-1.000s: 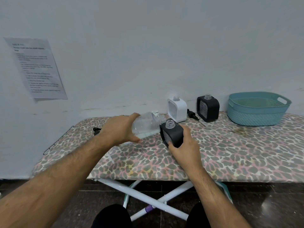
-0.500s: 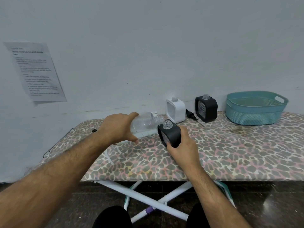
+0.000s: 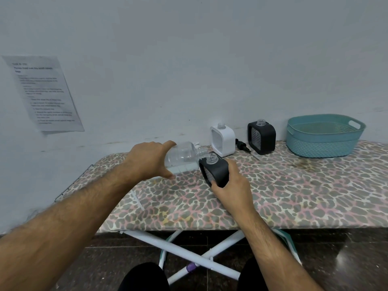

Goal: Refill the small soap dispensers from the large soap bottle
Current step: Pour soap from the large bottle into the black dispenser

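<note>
Fingers (image 3: 168, 146) of the left hand (image 3: 150, 159) wrap the large soap bottle (image 3: 182, 157); the right hand (image 3: 232, 186) grips a black dispenser (image 3: 215, 169) from behind.

Both are held just above the leopard-print worktop (image 3: 294, 190). The bottle lies nearly level, long axis left to right, neck pointing right at the dispenser's open, slightly left-tilted mouth. Behind stand a white dispenser (image 3: 223, 139), a second black dispenser (image 3: 261, 137), a loose black pump (image 3: 241, 145) between them, and a teal basket (image 3: 324, 136) at far right.
</note>
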Tool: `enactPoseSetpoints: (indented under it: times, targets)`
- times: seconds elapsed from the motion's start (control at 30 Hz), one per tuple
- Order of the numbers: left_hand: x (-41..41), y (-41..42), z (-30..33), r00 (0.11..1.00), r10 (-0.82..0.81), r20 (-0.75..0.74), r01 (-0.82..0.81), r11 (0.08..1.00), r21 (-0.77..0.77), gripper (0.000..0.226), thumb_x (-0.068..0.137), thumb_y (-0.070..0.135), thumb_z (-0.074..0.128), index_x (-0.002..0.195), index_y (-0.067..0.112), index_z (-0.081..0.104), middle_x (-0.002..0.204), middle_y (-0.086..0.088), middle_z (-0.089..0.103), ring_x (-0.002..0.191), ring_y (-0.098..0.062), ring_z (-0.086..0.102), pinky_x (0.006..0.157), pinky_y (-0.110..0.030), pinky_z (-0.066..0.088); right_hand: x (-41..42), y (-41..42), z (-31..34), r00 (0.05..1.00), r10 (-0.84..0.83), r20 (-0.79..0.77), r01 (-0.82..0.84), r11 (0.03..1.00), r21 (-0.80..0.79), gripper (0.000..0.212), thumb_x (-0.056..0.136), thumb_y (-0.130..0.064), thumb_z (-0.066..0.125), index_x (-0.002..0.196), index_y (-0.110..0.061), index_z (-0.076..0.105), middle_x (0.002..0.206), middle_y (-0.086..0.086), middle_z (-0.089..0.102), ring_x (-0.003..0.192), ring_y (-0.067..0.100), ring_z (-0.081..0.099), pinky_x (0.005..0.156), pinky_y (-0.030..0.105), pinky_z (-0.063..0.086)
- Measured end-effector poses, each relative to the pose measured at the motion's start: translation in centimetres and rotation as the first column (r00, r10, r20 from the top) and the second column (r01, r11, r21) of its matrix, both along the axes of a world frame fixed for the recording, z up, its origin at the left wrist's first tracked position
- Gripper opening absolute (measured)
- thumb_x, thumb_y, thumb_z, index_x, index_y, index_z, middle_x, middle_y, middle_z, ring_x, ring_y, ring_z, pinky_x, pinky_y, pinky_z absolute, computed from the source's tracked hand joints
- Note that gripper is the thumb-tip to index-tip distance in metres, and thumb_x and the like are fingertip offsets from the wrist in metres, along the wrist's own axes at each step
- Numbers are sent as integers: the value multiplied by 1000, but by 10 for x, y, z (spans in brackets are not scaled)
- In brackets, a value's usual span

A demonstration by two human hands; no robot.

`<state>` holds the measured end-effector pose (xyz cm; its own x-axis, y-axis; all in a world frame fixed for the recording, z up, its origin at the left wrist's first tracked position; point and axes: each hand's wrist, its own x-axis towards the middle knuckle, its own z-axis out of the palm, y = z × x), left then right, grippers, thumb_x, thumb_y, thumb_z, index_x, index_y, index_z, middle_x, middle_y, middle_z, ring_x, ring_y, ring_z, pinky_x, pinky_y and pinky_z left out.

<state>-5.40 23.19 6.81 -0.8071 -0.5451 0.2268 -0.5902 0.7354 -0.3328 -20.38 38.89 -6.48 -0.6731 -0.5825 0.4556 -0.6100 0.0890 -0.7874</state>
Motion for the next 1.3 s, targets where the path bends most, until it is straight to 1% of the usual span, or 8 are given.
enactPoseSetpoints:
  times: [0.1, 0.2, 0.43, 0.57, 0.73, 0.87, 1.07, 1.3]
  targets:
    - [0, 1, 1, 1000, -2, 4, 2, 1000, -2, 99, 66, 69, 77, 146, 32, 32, 113, 6, 68, 97, -18, 64, 67, -28, 45, 0, -1, 0, 1000, 3, 3, -3, 1000, -4, 58, 82, -31, 75, 131, -26, 45, 105, -5, 66, 86, 12, 61, 74, 30, 56]
    - [0, 1, 1, 1000, -4, 4, 4, 1000, 0, 100, 66, 69, 76, 147, 31, 32, 114, 5, 68, 98, -18, 63, 70, -30, 48, -1, -1, -1, 1000, -1, -1, 1, 1000, -1, 57, 82, -33, 75, 130, -27, 45, 106, -4, 66, 88, 14, 63, 75, 33, 56]
    - [0, 2, 2, 1000, -5, 7, 5, 1000, -1, 100, 65, 69, 76, 147, 31, 32, 115, 5, 68, 99, -19, 64, 74, -32, 51, -1, -1, -1, 1000, 1, 9, -1, 1000, 10, 59, 82, -32, 75, 132, -27, 44, 105, -5, 66, 86, 12, 61, 74, 28, 54]
    - [-1, 2, 1, 1000, -2, 7, 2, 1000, 1, 100, 66, 69, 77, 147, 31, 32, 116, 5, 68, 99, -18, 64, 74, -32, 51, 0, -1, -2, 1000, 1, 8, -1, 1000, 1, 59, 82, -32, 75, 132, -27, 44, 106, -4, 66, 87, 14, 63, 74, 32, 56]
    - [-1, 2, 0, 1000, 0, 9, 0, 1000, 3, 100, 66, 68, 77, 147, 31, 31, 116, 5, 68, 99, -18, 64, 74, -32, 52, -1, -1, -2, 1000, 0, 4, 0, 1000, 2, 58, 81, -33, 75, 130, -26, 44, 104, -5, 66, 86, 14, 62, 72, 32, 55]
    - [-2, 3, 2, 1000, 2, 14, -2, 1000, 3, 100, 66, 68, 77, 147, 31, 32, 116, 5, 68, 99, -18, 64, 73, -30, 50, -1, -1, -2, 1000, 3, 12, -2, 1000, -6, 59, 81, -32, 75, 131, -25, 45, 104, -4, 66, 86, 13, 63, 73, 31, 55]
    - [-3, 2, 1, 1000, 4, 10, -4, 1000, 5, 100, 65, 68, 78, 146, 32, 32, 114, 5, 68, 95, -17, 64, 70, -30, 50, -1, -2, -3, 1000, 7, 14, -6, 1000, -12, 59, 81, -33, 75, 130, -27, 43, 105, -3, 67, 88, 16, 65, 73, 37, 58]
    - [-3, 3, 2, 1000, 5, 16, -5, 1000, 0, 100, 64, 69, 77, 146, 32, 32, 114, 5, 68, 96, -18, 63, 69, -30, 48, -2, -2, -3, 1000, -1, 9, 1, 1000, -18, 58, 81, -35, 74, 130, -26, 44, 104, -4, 67, 87, 15, 65, 73, 36, 58]
